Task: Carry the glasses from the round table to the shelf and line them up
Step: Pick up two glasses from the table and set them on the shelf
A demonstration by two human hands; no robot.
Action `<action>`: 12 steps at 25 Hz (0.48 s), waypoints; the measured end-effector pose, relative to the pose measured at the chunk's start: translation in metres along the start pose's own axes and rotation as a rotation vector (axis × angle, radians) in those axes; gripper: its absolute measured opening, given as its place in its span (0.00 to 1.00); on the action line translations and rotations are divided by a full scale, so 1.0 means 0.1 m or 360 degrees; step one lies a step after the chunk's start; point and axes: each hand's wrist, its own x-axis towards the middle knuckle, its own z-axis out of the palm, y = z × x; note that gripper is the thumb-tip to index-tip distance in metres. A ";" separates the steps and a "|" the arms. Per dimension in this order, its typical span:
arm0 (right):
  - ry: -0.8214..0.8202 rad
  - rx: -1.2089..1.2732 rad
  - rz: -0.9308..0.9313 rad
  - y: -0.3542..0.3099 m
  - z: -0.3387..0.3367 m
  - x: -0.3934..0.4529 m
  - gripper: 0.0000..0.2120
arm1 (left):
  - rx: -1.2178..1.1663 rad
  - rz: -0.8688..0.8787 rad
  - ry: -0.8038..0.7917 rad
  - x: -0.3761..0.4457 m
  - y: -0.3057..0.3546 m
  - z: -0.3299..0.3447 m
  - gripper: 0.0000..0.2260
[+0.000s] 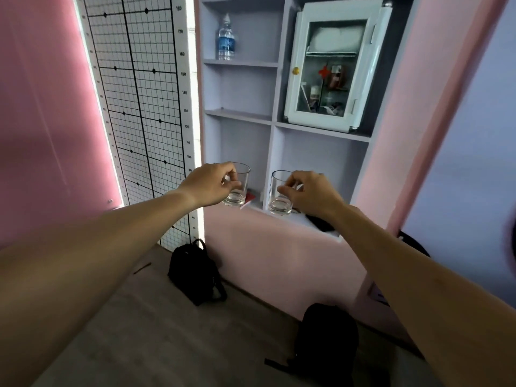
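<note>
We held both arms stretched out in front of us toward the shelf (282, 212), forearms bare and reaching up and inward from the bottom corners of the view. Our left hand (208, 185) gripped a clear glass (237, 184) from its left side, fingers (231, 178) curled round the wall near the rim, the wrist slightly bent. Our right hand (310, 192) gripped a second clear glass (280, 192) from its right side, thumb and fingers pinching the wall a little below the rim. Both glasses stood upright and looked empty, side by side and apart, level with the front edge of the lowest shelf board. The left glass was in front of the left compartment, the right glass in front of the wider right one; we could not tell whether either base touched the board or hung just above it.

Behind the left glass a small red thing (250, 197) lay on the board. A dark object (321, 223) lay on the board just right of our right wrist. Higher up, a water bottle (226, 40) stood in the top left compartment, and a white cabinet with a glass door (335, 68) filled the upper right. To the left hung a gridded height chart (139, 107). On the floor below lay two black bags (196, 272) (325, 342).
</note>
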 end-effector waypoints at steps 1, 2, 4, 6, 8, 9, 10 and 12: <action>-0.0029 -0.0003 -0.0021 0.08 0.03 0.24 0.07 | 0.0012 -0.0021 0.0009 0.20 -0.07 0.04 0.10; -0.0051 -0.0010 -0.0031 0.14 0.06 0.45 0.07 | 0.0027 -0.0039 0.0010 0.36 -0.13 0.07 0.10; -0.0073 -0.0009 -0.0061 0.23 0.11 0.84 0.07 | 0.0056 -0.0073 0.0029 0.68 -0.24 0.11 0.08; -0.0103 0.0013 -0.0106 0.28 0.15 1.22 0.07 | 0.0057 -0.0115 0.0072 0.99 -0.36 0.12 0.08; -0.0141 0.0023 -0.0150 0.30 0.19 1.55 0.08 | 0.0074 -0.0160 0.0102 1.25 -0.51 0.14 0.08; -0.0148 0.0032 -0.0181 0.31 0.22 1.71 0.08 | 0.0082 -0.0176 0.0120 1.38 -0.58 0.15 0.08; -0.0144 0.0044 -0.0205 0.31 0.25 1.86 0.08 | 0.0080 -0.0188 0.0140 1.50 -0.66 0.15 0.07; -0.0117 0.0087 -0.0236 0.31 0.32 2.16 0.08 | 0.0066 -0.0204 0.0181 1.73 -0.83 0.15 0.07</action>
